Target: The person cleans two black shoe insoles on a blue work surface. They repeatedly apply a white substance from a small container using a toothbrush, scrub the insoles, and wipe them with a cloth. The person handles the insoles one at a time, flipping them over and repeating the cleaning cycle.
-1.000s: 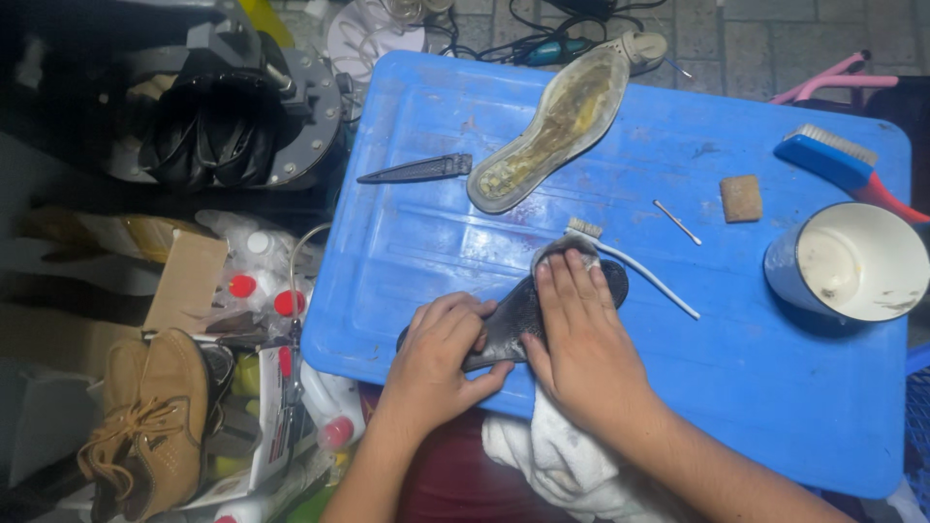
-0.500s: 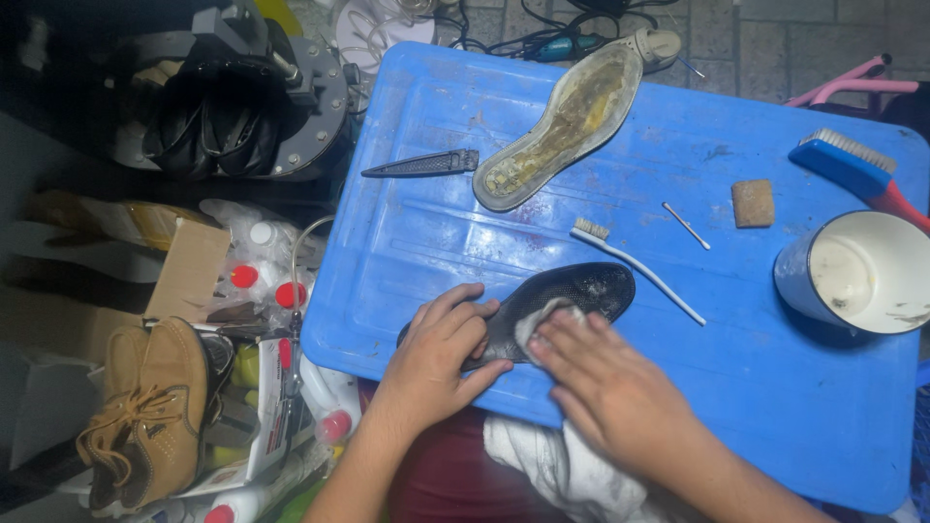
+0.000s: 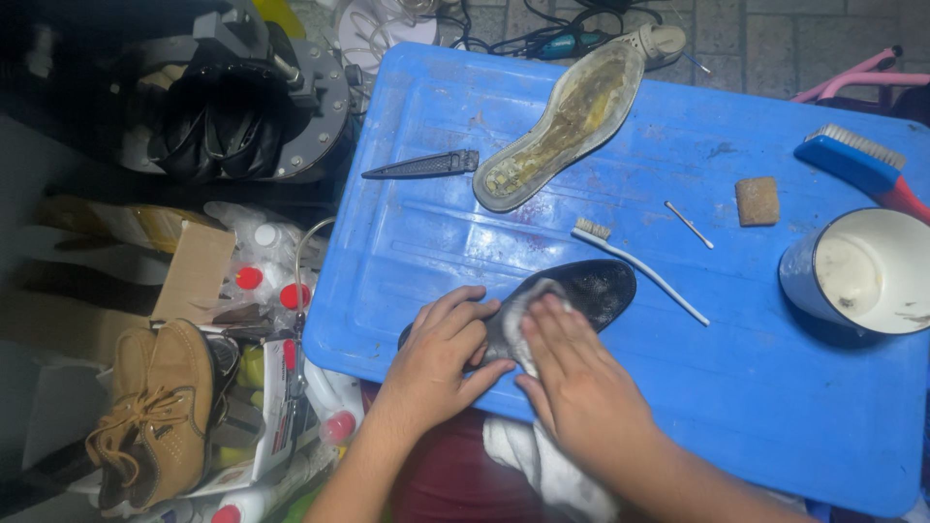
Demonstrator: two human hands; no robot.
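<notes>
A black shoe sole (image 3: 591, 288) lies flat on a blue plastic lid (image 3: 465, 242) that serves as a work surface. My left hand (image 3: 441, 353) presses down on the sole's near end and holds it still. My right hand (image 3: 572, 383) lies flat over the middle of the sole, pressing a white cloth (image 3: 518, 324) against it. The cloth trails down past the lid's front edge, under my right forearm. The far, rounded end of the sole shows beyond my fingers and looks wet or dusty.
On the lid lie a worn yellowish sole (image 3: 562, 126), a dark knife (image 3: 421, 167), a white toothbrush (image 3: 639, 268), a thin stick (image 3: 689, 224), a brown sponge block (image 3: 757, 200), a blue brush (image 3: 857, 163) and a white-lined pot (image 3: 862, 273). Tan boots (image 3: 155, 412) and bottles (image 3: 266, 281) crowd the floor at left.
My right hand has slid back along the black sole toward me with the cloth, uncovering the sole's far end. My left hand has kept its hold.
</notes>
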